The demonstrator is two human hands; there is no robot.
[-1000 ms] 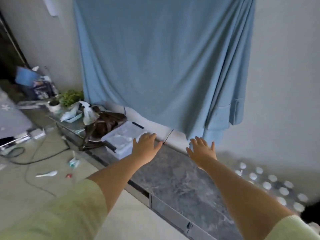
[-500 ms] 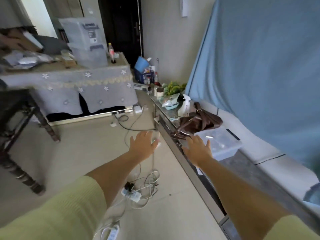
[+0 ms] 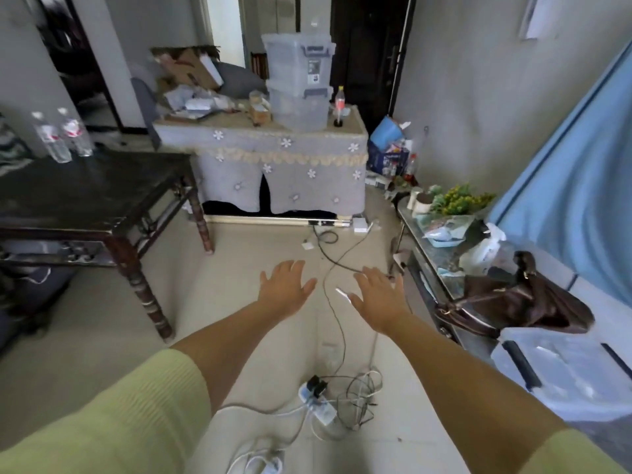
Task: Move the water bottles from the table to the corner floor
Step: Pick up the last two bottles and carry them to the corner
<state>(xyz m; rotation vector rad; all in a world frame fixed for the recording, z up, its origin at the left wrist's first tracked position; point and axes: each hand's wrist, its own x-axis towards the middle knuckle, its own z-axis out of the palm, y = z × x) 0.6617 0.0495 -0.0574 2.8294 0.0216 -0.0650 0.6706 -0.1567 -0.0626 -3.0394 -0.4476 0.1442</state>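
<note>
Both hands, left [image 3: 285, 285] and right [image 3: 378, 297], spread in an empty grip, while two bottles [image 3: 63, 136] wait far left on the dark surface [image 3: 85, 193].

Dark table [image 3: 85, 196] cut off by left edge, its far legs hidden behind the top; labels on the two water bottles [image 3: 63, 135] too small to read; clear bin [image 3: 581, 378] at lower right cut by the frame edge, partly under the brown bag [image 3: 519, 302]; blue curtain [image 3: 581, 186] runs out of frame at right; both sleeves cut off at the bottom.
</note>
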